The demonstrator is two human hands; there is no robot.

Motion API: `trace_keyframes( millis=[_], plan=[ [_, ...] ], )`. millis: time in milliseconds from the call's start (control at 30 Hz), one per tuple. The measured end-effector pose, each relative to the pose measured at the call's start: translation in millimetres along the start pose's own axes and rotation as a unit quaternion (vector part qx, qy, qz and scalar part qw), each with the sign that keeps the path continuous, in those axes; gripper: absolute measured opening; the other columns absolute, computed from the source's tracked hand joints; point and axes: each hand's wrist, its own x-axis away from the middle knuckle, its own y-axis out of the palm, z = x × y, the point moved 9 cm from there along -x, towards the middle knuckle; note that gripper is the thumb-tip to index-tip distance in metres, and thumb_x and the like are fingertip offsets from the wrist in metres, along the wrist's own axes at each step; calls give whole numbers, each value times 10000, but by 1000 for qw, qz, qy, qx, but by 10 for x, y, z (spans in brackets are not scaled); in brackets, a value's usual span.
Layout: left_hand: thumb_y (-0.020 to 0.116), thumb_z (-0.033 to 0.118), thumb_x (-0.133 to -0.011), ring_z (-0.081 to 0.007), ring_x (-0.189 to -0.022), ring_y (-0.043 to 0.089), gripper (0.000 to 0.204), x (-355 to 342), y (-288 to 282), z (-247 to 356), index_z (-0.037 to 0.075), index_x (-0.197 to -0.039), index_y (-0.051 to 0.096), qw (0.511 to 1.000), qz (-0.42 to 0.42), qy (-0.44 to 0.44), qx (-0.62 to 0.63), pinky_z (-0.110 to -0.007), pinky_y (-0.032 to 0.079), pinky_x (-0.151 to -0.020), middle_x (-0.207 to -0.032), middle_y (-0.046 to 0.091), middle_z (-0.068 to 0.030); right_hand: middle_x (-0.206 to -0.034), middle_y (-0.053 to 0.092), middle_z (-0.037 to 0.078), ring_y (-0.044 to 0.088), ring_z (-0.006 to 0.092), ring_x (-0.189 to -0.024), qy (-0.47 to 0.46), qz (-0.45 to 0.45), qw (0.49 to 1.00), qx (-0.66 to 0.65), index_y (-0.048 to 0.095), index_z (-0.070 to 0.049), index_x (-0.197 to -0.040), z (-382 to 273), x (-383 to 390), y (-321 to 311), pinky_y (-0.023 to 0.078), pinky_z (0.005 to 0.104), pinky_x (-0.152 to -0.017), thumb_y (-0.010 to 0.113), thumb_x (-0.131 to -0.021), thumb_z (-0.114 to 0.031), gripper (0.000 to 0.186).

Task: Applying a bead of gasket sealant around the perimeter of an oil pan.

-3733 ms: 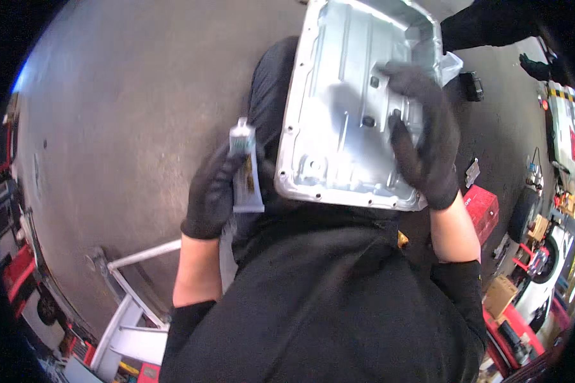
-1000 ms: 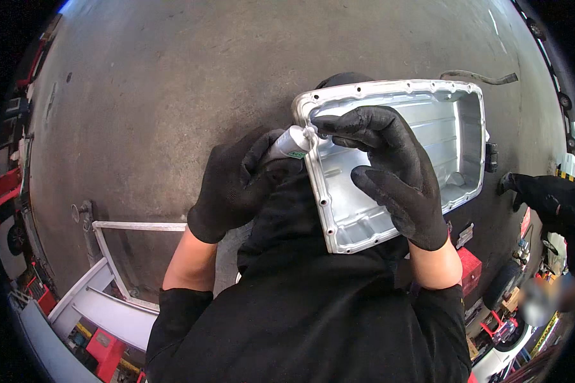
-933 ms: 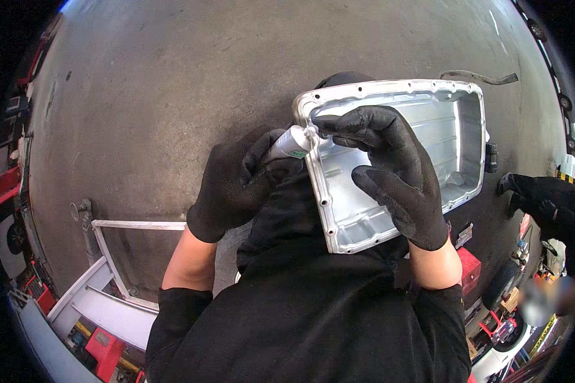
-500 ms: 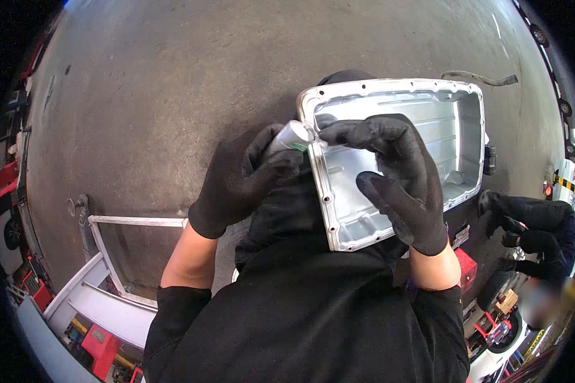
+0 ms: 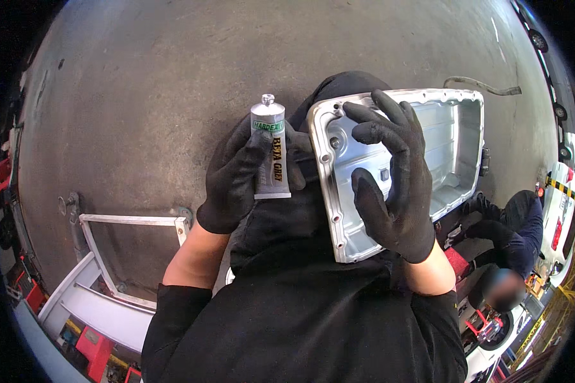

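Observation:
My left hand (image 5: 239, 172), in a black glove, is closed around a silver squeeze tube (image 5: 264, 172) with a green band. The tube's neck points away from me, and its flat crimped end is toward my body. To the right, a shiny metal oil pan (image 5: 437, 134) rests over my lap, hollow side up, with bolt holes along its rim. My right hand (image 5: 393, 182), also gloved in black, is over the left part of the pan. Its fingers are bent and spread apart from the thumb, with nothing visible between them. Whether it touches the pan I cannot tell.
A white metal frame (image 5: 134, 220) stands on the floor at the left. A bent hose-like piece (image 5: 482, 84) lies on the concrete beyond the pan. At the right, a person in dark clothes (image 5: 521, 236) is low down near a red box (image 5: 455, 262) and a white car (image 5: 559, 210).
The tube has swung from pointing at the pan's rim to pointing away from me. My right fingers have left its tip and spread over the pan. The person at the right has shifted.

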Motion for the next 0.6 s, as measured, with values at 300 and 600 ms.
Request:
trace_keyframes(
  millis=[300, 600],
  plan=[
    [569, 181, -1075, -218, -1146, 690, 440, 39, -140, 24, -53, -1447, 548, 990, 14, 44, -132, -352, 536, -1009, -1288, 699, -161, -1437, 633, 177, 424, 437, -1488, -7, -46, 996, 80, 573, -44, -1273, -111, -114, 66, 179, 620, -1252, 600, -825, -60, 450],
    [569, 183, -1081, -232, -1192, 674, 421, 39, -146, -8, -52, -1430, 573, 991, 14, 16, -130, -370, 518, -1046, -1316, 689, -163, -1459, 618, 168, 402, 423, -1502, -1, -52, 993, 102, 584, -48, -1272, -138, -79, 139, 151, 609, -1262, 607, -808, -58, 465]
  ],
)
